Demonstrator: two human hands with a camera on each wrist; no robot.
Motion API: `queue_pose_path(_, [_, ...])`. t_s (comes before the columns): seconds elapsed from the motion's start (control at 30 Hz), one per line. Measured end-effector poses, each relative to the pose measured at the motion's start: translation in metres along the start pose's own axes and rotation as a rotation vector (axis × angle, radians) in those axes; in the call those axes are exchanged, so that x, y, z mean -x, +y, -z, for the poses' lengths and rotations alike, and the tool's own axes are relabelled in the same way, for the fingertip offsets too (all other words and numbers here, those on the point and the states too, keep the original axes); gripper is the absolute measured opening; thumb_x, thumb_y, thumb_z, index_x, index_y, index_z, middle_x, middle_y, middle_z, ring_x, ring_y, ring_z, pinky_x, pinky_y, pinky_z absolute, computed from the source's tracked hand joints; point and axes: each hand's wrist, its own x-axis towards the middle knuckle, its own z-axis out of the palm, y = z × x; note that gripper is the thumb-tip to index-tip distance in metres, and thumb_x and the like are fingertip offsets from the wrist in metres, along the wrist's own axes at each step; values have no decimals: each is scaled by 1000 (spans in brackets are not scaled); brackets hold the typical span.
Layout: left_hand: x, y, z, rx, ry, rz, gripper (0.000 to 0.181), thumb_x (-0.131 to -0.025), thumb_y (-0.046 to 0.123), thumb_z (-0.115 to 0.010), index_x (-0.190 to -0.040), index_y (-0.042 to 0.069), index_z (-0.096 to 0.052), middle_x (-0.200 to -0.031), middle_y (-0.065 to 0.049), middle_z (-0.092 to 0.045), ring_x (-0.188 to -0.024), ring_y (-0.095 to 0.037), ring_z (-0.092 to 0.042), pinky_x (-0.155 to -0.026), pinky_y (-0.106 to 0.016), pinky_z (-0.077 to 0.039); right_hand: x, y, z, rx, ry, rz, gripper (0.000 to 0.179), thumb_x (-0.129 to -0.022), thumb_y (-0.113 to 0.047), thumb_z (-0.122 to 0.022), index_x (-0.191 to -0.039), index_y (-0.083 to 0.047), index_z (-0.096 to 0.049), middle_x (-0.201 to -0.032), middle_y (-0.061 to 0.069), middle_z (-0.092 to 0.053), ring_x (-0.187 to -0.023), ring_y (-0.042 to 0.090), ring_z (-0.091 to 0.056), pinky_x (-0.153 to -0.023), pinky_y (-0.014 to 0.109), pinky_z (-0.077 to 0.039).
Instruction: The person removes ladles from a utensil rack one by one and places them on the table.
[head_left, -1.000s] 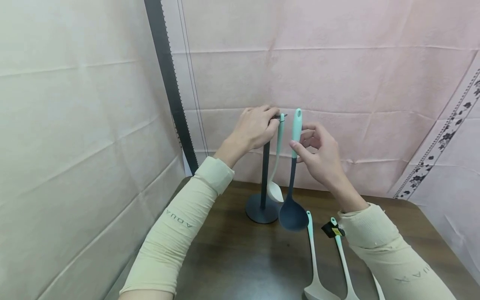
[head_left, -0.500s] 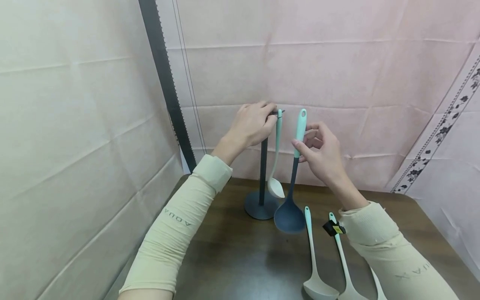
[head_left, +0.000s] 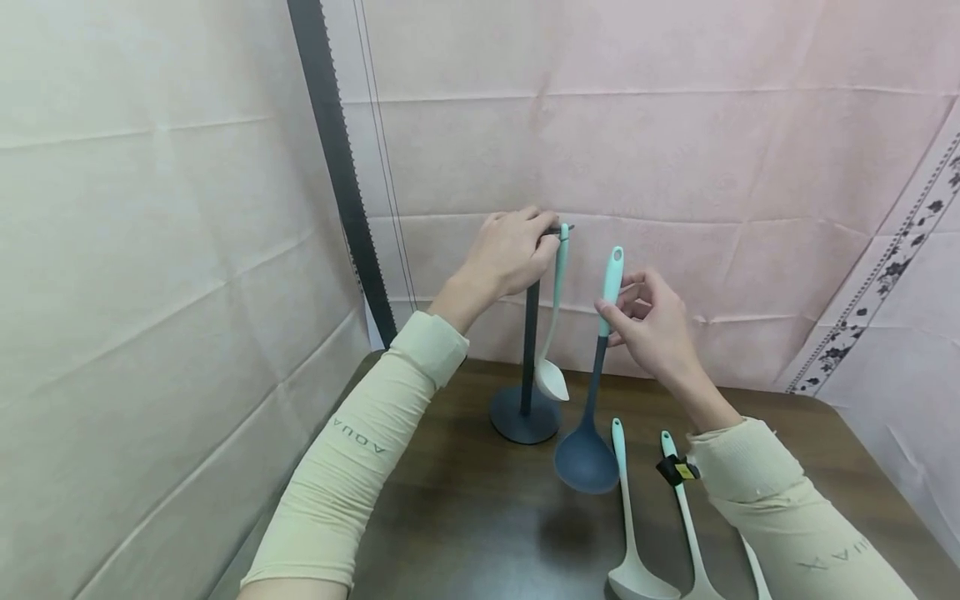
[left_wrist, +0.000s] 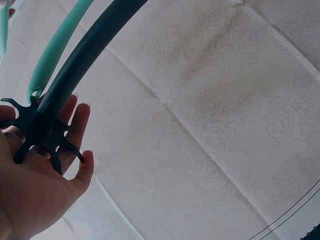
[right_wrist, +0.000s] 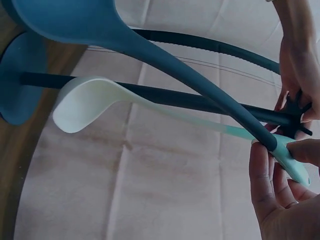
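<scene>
My left hand (head_left: 512,254) rests over the top of a dark utensil stand (head_left: 530,350), its fingers bent around the hooked crown (left_wrist: 42,132) in the left wrist view. From one hook hangs a white ladle (head_left: 552,382) by the hole of its mint handle (left_wrist: 57,47). Right of the stand, my right hand (head_left: 656,325) pinches the mint handle of a dark blue ladle (head_left: 587,461) between thumb and fingers. That ladle is held upright, bowl down and above the table. In the right wrist view its shaft crosses in front of the stand's pole (right_wrist: 175,97).
On the brown table (head_left: 450,500) at front right lie a pale ladle (head_left: 637,579), a second pale utensil (head_left: 686,525) with a black tag (head_left: 677,472), and a third (head_left: 756,571) partly behind the right sleeve. Cloth walls (head_left: 637,158) stand behind and at the left.
My right hand has moved right and down with the dark blue ladle, widening the gap from the stand. My left hand stays at the stand's top, and the white ladle still hangs there.
</scene>
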Motion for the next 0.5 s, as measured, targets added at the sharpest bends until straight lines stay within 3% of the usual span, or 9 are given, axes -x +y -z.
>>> queue_pose_path(0.5, [1, -1, 0, 11, 11, -10, 50, -109, 35, -30, -148, 25, -59, -147, 6, -59, -140, -17, -53, -121, -43, -31, 2, 20, -2, -17, -61, -52, 38, -100, -18, -73, -126, -1, -51, -96, 19, -62, -71, 18, -75, -59, 38, -63])
